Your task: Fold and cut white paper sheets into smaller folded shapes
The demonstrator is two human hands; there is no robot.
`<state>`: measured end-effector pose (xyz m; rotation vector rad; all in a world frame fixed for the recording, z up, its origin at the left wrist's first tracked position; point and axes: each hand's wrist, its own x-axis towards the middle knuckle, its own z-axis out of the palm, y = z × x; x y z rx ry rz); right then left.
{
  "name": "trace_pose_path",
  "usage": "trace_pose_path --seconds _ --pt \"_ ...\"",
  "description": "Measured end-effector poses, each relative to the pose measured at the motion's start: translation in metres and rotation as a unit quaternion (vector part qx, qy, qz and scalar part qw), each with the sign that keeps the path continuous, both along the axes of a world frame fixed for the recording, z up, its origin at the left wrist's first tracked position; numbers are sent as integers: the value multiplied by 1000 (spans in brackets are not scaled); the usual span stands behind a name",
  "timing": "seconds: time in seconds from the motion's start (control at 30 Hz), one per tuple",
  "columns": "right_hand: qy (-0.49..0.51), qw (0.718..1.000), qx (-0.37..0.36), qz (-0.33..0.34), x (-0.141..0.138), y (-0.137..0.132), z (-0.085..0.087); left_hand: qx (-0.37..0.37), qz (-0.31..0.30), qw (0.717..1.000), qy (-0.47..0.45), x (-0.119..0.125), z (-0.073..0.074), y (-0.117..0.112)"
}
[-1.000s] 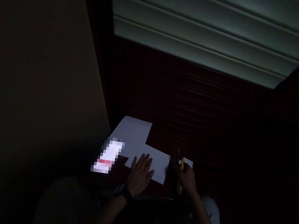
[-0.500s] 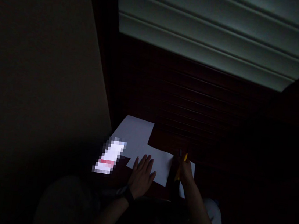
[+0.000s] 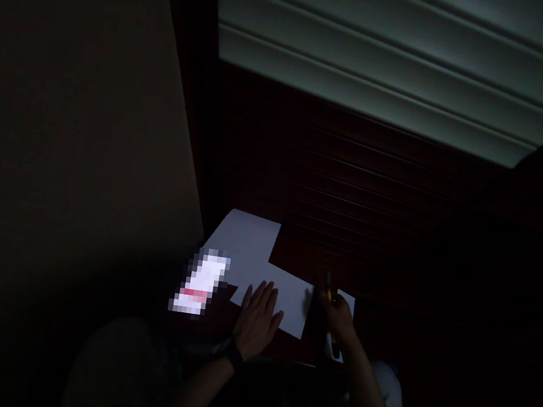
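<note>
My left hand lies flat with its fingers stretched, pressing on a sheet of white paper. A dark band circles that wrist. In my right hand is what looks like a yellow-and-black utility knife; its thin dark end points away from me, and the dim light hides its details. This hand sits just past the sheet's right edge. Partly under it lies a separate narrow white paper piece. Another white sheet extends behind and left of my left hand.
A lit, pixelated phone-like screen lies left of the papers. The dark reddish tabletop ends near my knees. A plain wall or panel rises at left; dark slats and a pale slatted panel stand ahead.
My right hand has shifted slightly left and turned the tool, so its dark end now points forward. The sheet's right edge lies flatter. My left hand has stayed in place.
</note>
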<state>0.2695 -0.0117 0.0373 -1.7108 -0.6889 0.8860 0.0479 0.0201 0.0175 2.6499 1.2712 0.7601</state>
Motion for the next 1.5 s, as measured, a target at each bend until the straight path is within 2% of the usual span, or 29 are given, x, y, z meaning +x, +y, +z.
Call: trace_pose_path --seconds 0.1,0.23,0.5,0.7,0.83,0.9,1.03,1.17,1.27,1.37,1.43,1.5 --pt "-4 999 7 -34 4 10 -1 2 2 1000 5 0 0 0" --pt "23 998 2 -53 -6 21 -3 12 9 1000 19 0 -1 0" --pt "58 997 0 -53 -16 16 -2 35 23 998 36 -1 1 -1" --pt "66 998 11 18 -24 9 2 24 15 999 33 -2 5 -3" --pt "78 993 27 82 -31 -2 4 9 18 1000 4 -2 18 -2" --pt "83 991 34 103 -32 -6 3 -2 12 1000 -13 1 30 6" --pt "106 982 54 143 -35 -10 1 -15 -47 999 -21 15 51 33" --pt "124 975 66 173 -42 -10 1 -40 -122 992 -8 29 53 55" --pt "66 982 39 174 -41 -11 6 -45 -143 989 -7 31 50 60" --pt "-103 975 -7 199 -29 -14 16 -34 -121 992 -7 26 55 62" --pt "-264 936 -37 228 -20 -19 24 -25 -100 995 10 21 62 64" --pt "-401 873 -90 262 -16 -24 33 -22 -71 997 36 19 69 66"
